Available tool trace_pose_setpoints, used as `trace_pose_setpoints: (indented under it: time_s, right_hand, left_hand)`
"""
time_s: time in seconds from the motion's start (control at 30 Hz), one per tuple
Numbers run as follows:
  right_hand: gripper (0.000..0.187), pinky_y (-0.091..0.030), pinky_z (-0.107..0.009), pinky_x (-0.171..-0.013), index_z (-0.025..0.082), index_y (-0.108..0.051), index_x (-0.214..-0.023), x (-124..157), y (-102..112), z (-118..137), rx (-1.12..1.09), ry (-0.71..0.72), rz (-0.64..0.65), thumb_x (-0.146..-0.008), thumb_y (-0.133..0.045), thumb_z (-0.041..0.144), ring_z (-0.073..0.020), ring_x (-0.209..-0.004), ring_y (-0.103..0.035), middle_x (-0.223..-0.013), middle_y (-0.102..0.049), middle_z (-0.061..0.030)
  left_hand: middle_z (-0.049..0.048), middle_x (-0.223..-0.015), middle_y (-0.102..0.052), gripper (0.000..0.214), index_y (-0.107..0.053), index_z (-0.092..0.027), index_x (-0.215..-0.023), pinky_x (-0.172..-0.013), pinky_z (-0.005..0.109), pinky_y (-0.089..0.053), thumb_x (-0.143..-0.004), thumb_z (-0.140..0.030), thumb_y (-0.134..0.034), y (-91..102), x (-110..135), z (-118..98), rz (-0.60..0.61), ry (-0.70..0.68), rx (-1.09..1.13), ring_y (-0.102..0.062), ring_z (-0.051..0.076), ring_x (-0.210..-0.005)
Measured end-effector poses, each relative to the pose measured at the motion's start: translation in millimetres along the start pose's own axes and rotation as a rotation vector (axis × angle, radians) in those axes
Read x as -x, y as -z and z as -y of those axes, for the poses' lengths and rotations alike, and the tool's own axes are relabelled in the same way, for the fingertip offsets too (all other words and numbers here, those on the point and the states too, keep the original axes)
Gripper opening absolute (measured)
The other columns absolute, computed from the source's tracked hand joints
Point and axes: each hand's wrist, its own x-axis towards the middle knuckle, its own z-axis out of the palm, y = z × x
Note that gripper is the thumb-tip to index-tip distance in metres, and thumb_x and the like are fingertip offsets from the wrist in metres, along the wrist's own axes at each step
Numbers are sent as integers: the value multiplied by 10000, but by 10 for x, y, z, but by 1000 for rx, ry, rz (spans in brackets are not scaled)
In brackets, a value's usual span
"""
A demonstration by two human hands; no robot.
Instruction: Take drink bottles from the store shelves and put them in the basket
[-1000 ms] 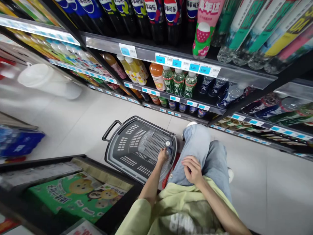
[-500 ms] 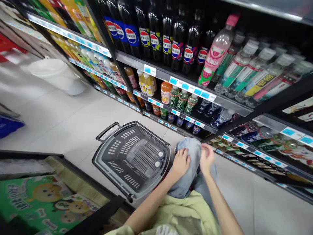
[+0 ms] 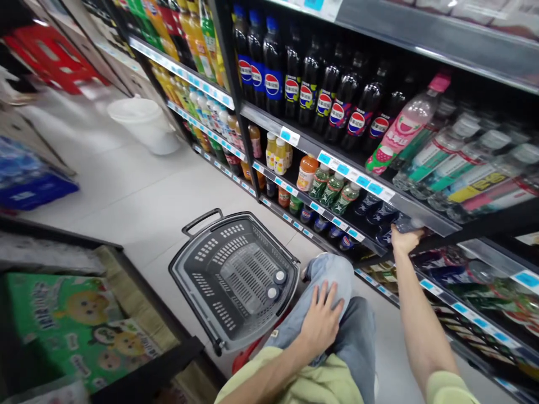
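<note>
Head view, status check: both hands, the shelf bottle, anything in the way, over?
Left hand flat on knee, open. Right hand at clear bottle on low shelf, grip unclear. Basket alongside, two bottles inside; reach unobstructed.

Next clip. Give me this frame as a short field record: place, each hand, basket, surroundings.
place: shop aisle beside drinks shelves
left hand: open, flat on the knee
right hand: reached into a low shelf, fingers on a bottle; grip unclear
basket: grey, on the floor next to the knee, two white caps showing inside
around: cola bottles on the shelf above, white bucket down the aisle, green boxes at left
</note>
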Motion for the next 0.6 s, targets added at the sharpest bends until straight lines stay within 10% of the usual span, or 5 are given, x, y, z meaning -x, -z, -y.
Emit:
trace_pose_setpoints:
  time_s: [0.4, 0.6]
  right_hand:
    - [1040, -509, -615, -1147, 141, -513, -1366, 1028, 457, -407, -405, 228, -214, -526, -925, 595, -446, -1301, -632, -1394, -623, -258]
    - [1012, -459, -698, -1175, 196, -478, -1464, 1609, 1031, -558, -627, 197, -196, -672, -819, 725, -460, -1414, -560, -1489, -588, -197]
  left_hand:
    - [159, -1763, -249, 505, -564, -202, -1488, -1295, 688, -223, -996, -313, -565, 96, 58, -27, -14, 11, 133, -218, 442, -1621]
    - [131, -1665, -449, 737, -378, -293, -1648, -1275, 535, -427, -967, -383, -643, -39, 55, -148, -138, 242, 641, -421, 317, -1555]
